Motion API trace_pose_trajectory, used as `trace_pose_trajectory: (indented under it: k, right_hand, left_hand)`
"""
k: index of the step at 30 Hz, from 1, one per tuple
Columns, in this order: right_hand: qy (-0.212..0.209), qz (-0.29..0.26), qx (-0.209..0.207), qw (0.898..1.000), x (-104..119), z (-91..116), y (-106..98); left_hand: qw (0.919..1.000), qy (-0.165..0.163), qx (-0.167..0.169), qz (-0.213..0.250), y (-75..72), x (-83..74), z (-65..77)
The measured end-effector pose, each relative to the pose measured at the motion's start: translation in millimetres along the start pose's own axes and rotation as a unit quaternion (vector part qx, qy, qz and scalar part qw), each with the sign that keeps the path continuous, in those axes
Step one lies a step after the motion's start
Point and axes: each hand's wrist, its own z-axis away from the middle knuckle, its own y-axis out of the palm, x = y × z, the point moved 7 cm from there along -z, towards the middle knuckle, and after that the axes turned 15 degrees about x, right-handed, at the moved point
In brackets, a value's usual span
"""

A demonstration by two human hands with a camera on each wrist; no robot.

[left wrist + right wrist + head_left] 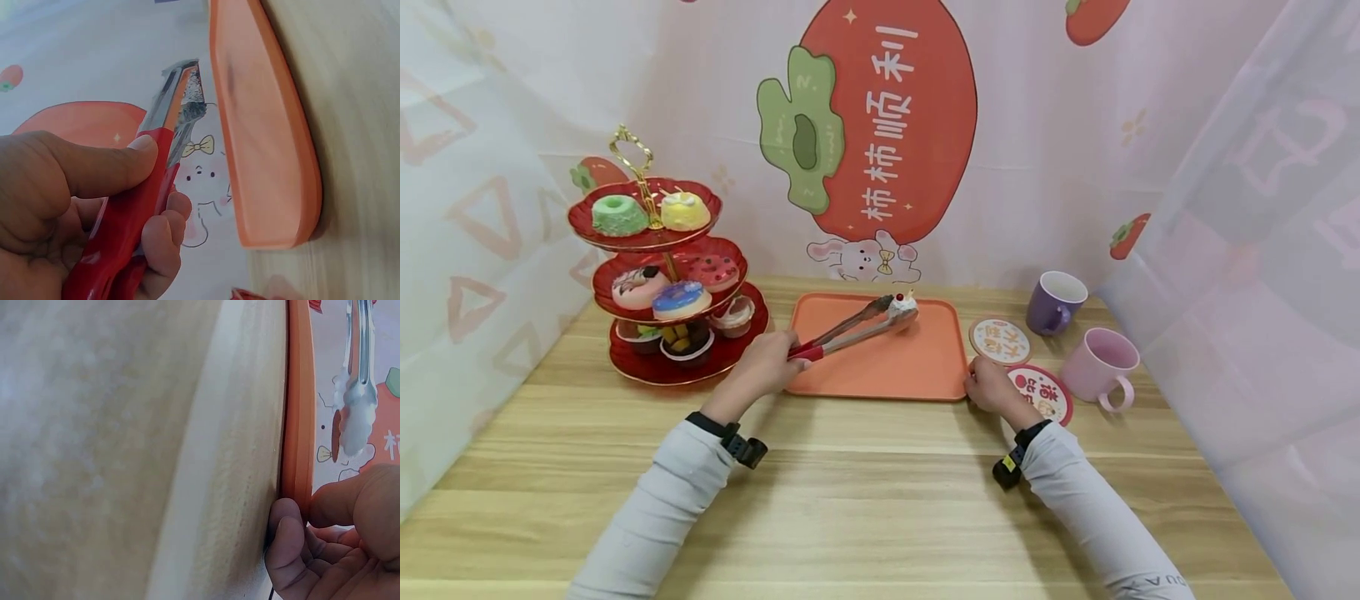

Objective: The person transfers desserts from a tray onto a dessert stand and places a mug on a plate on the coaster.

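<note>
Room on tray (913,362) beside tongs (853,335)

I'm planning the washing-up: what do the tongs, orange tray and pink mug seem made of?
Tongs: silvery metal, likely steel, given the reflections; the red grips look smooth and slightly glossy, perhaps plastic or rubber. Orange tray: probably plastic, smooth and evenly coloured with rounded corners. Pink mug: smooth, evenly coloured; ceramic or plastic, I can't tell.
</note>
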Motion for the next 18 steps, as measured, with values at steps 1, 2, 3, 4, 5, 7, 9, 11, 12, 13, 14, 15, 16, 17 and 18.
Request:
trace_pose_trajectory:
  k: [1, 2, 3, 4, 5, 7, 9, 11, 12, 13, 14, 15, 16, 17, 18]
  right_hand:
    - [-0.001, 0.001, -0.001, 1.0, 0.2, 0.1, -0.1]
    - [-0.004, 0.003, -0.003, 1.0, 0.4, 0.2, -0.2]
    - [-0.003, 0.002, -0.004, 1.0, 0.8, 0.2, -0.4]
    - [-0.003, 0.002, -0.005, 1.0, 0.5, 0.3, -0.1]
    - [-0.002, 0.004, -0.006, 1.0, 0.3, 0.5, -0.1]
    - [-0.002, 0.003, -0.006, 1.0, 0.3, 0.6, 0.1]
    - [-0.003, 0.001, -0.006, 1.0, 0.5, 0.6, 0.3]
    - [-0.009, 0.004, -0.005, 1.0, 1.1, 0.5, 0.3]
    - [-0.011, 0.006, -0.005, 1.0, 1.3, 0.4, 0.2]
    - [-0.012, 0.008, -0.005, 1.0, 1.1, 0.1, 0.1]
    - [-0.01, 0.008, -0.005, 1.0, 0.9, -0.1, 0.0]
    - [-0.011, 0.01, -0.005, 1.0, 0.8, -0.2, -0.1]
    - [-0.011, 0.011, -0.005, 1.0, 0.4, -0.4, -0.2]
    - [-0.009, 0.01, -0.004, 1.0, -0.1, -0.7, -0.3]
    - [-0.006, 0.008, -0.004, 1.0, -0.6, -0.9, -0.6]
  left_hand:
    - [1.0, 0.001, 0.0, 0.0, -1.1, 0.8, 1.8]
    - [1.0, 0.003, 0.0, 0.0, -2.4, 1.2, 3.4]
    - [1.0, 0.005, 0.001, -0.001, -3.6, 1.4, 5.0]
    - [1.0, 0.006, 0.002, 0.001, -4.3, 1.7, 6.6]
    - [1.0, 0.007, 0.003, 0.001, -5.2, 1.8, 8.4]
    - [0.9999, 0.01, 0.006, 0.003, -6.4, 2.3, 11.8]
    - [0.9999, 0.013, 0.006, 0.005, -8.2, 2.9, 16.0]
    - [0.9999, 0.016, 0.003, 0.004, -10.5, 3.3, 20.7]
    - [0.9998, 0.02, 0.0, 0.001, -11.7, 3.4, 22.7]
    - [0.9997, 0.024, -0.004, -0.003, -13.1, 3.1, 25.0]
    - [0.9996, 0.027, -0.007, -0.008, -14.6, 2.9, 27.2]
    - [0.9994, 0.03, -0.011, -0.012, -16.0, 2.3, 29.5]
    - [0.9993, 0.031, -0.013, -0.016, -17.2, 1.8, 31.5]
    - [0.9992, 0.032, -0.014, -0.02, -18.2, 1.6, 33.3]
    - [0.9991, 0.033, -0.014, -0.023, -18.9, 1.0, 35.1]
